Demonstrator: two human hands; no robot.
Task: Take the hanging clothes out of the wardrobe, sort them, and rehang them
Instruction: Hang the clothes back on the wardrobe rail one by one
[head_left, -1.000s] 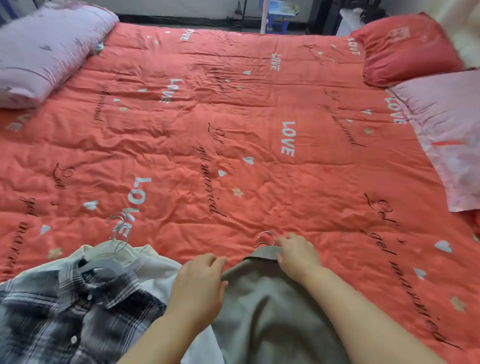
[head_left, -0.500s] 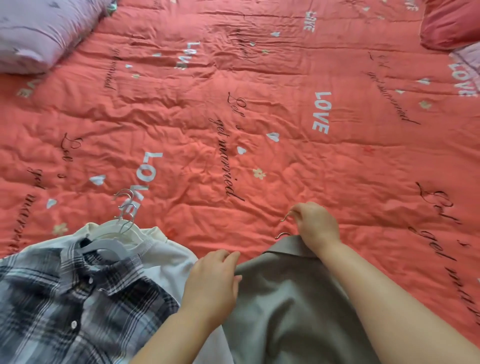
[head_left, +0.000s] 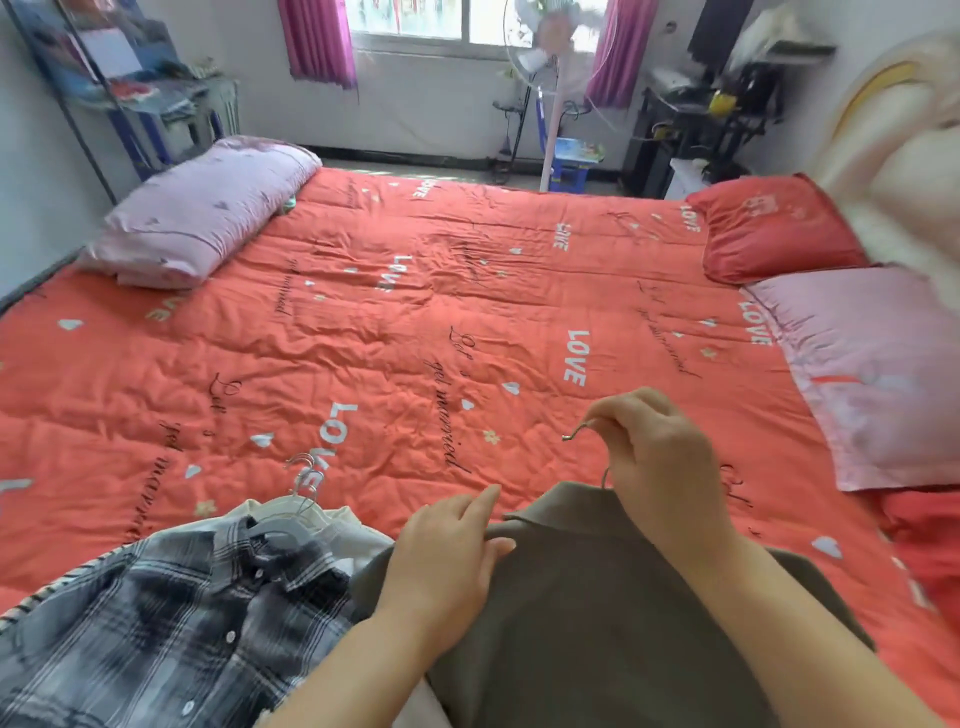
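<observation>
From the head camera, a wide bed covered by a coral-red quilt (head_left: 415, 312) printed with white "LOVE" lettering, black script and small hearts fills most of the room. The quilt is creased all over.

At its near edge lies an olive-grey collared garment (head_left: 597, 623), spread flat with the collar pointing away from the person. The right hand (head_left: 654, 457) is raised just above the collar, its fingers curled round the thin metal hanger hook (head_left: 582, 430), whose tip sticks out to the left. The left hand (head_left: 447, 551) lies on the garment's left shoulder and pinches the collar edge between thumb and fingers.

Just left of it sits a dark blue and white plaid shirt (head_left: 171, 623) on a white plastic hanger (head_left: 280, 522). It lies on top of a cream garment (head_left: 358, 530), and a cluster of metal hooks (head_left: 306, 467) rests on the quilt beyond.

A lilac pillow (head_left: 208, 208) sits at the far left of the bed. On the right are a red pillow (head_left: 769, 228) and, nearer, a pink satin pillow (head_left: 872, 364).

Behind the bed, a window (head_left: 415, 18) is flanked by magenta curtains (head_left: 317, 41). A white standing fan (head_left: 556, 52) stands before it, with a small blue stool (head_left: 571, 156) at its foot. A cluttered blue shelf (head_left: 130, 78) stands in the left corner and a dark rack (head_left: 717, 114) in the right. A blurred cream headboard (head_left: 893, 130) rises at the far right.
</observation>
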